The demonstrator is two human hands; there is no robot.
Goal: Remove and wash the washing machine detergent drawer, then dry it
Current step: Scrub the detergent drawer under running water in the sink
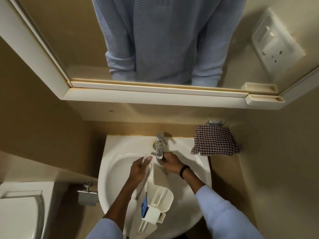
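While a person is standing at a bathroom sink (pixel 117 152), a white plastic detergent drawer (pixel 158 192) is lying lengthwise across the sink's bowl. Its far end is sitting under the tap (pixel 159 144) at the sink's back edge, and its near end, carrying a blue insert (pixel 144 207), is reaching over the sink's front rim. The left hand (pixel 139 168) is gripping the drawer's far left side, thumb curled over the front panel. The right hand (pixel 170 163) is curling its fingers at the far right corner just below the spout; whether it is clasping the drawer or only rubbing it cannot be told. A checked cloth (pixel 214 140) is hanging just beyond the sink's right rear corner, likely waiting for the drying step. By its look, the drawer is proving light and rigid but thin-walled, and probably slick when wet. The long side walls and solid front panel are offering the safest hold, while the slender dividers and blue insert are looking liable to snap or pop loose.
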